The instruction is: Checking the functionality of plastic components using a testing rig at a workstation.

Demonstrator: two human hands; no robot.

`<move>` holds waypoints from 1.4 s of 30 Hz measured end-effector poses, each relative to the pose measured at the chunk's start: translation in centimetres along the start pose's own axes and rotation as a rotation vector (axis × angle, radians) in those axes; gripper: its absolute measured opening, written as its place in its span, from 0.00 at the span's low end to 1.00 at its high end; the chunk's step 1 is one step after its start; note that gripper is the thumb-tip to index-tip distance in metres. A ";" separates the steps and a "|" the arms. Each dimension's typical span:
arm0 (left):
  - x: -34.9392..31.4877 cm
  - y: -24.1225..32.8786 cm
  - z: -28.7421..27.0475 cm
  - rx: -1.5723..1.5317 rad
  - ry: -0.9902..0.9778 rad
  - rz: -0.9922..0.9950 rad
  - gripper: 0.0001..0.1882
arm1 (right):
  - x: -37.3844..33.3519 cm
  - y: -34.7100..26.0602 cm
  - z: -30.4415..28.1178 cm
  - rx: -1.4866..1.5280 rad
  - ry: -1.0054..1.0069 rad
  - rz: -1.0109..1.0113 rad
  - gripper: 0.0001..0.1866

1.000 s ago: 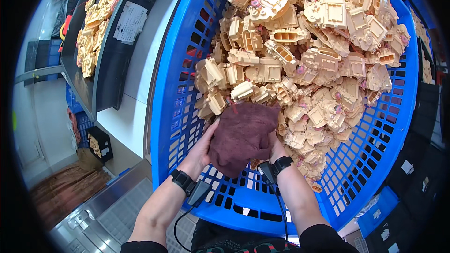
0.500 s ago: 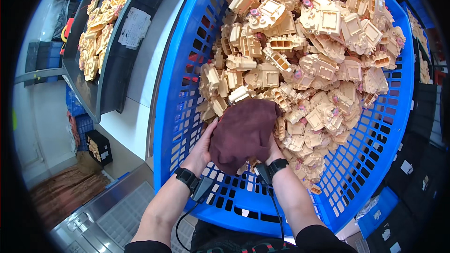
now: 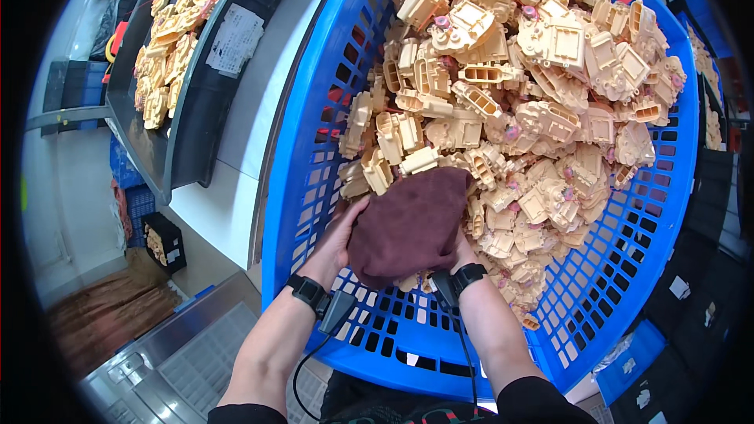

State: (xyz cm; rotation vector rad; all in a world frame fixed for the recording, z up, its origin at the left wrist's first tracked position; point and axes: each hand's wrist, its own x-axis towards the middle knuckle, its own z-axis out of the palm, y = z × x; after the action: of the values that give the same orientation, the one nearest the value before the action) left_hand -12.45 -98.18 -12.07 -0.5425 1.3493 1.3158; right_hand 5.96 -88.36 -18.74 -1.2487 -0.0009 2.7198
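Maroon cloth [image 3: 410,224]: gripped between left hand [image 3: 339,237] and right hand [image 3: 462,250] (mostly hidden), both closed on its edges, over tan plastic parts [image 3: 510,86] in blue basket [image 3: 298,157]; most parts uncovered.

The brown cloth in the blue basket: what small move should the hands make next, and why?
Probably draw the cloth toward the body. Both the left hand and right hand grip its near edges, and it lies over tan plastic parts at the pile's near side. The basket floor in front is bare, so a short pull would rake parts there.
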 end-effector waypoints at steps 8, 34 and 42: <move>-3.9 2.3 2.7 0.026 -0.062 0.164 0.34 | -2.9 -0.7 0.8 -0.057 -0.040 -0.076 0.26; -3.2 21.1 22.0 0.123 -0.451 0.317 0.27 | -7.5 -15.1 19.2 -0.138 -0.486 -0.637 0.23; -3.2 26.0 28.7 0.413 -0.513 0.403 0.16 | -8.0 -23.9 22.3 -0.364 -0.356 -0.913 0.21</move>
State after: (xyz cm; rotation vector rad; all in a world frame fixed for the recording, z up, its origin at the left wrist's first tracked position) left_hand -23.63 -66.62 7.64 0.3509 1.2726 1.3191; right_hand -2.53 -64.39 3.34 -0.5584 -0.8949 2.0959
